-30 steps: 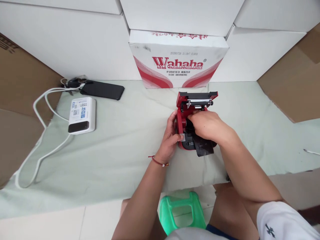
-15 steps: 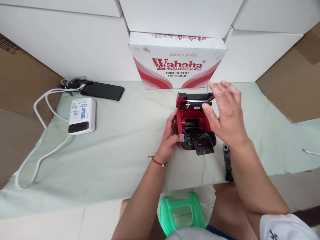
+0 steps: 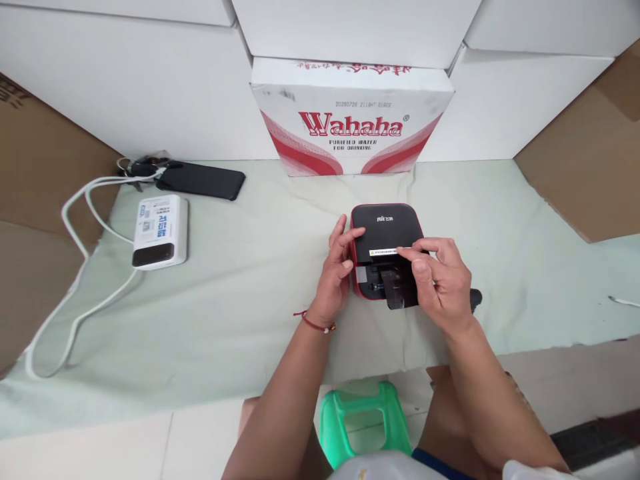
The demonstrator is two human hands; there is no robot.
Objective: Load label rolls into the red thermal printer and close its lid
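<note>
A small red printer (image 3: 385, 230) with a black lid lies on the pale green cloth (image 3: 250, 287), its lid down. A dark strip (image 3: 400, 290) sticks out of its front slot. My left hand (image 3: 336, 273) grips the printer's left side, thumb on the lid. My right hand (image 3: 440, 283) rests on the lid's front right edge, its fingers curled over the dark strip. A black roll (image 3: 475, 297) peeks out from behind my right hand.
A white power bank (image 3: 160, 230) with a white cable (image 3: 75, 267) and a black phone (image 3: 203, 180) lie at the left. A Wahaha water carton (image 3: 350, 117) stands behind the printer among white boxes. Brown cardboard flanks both sides. A green stool (image 3: 363, 420) stands below.
The printer's lid, open a second ago, is now closed. My right hand left the inside of the printer, rose, then came down onto the lid's front edge.
</note>
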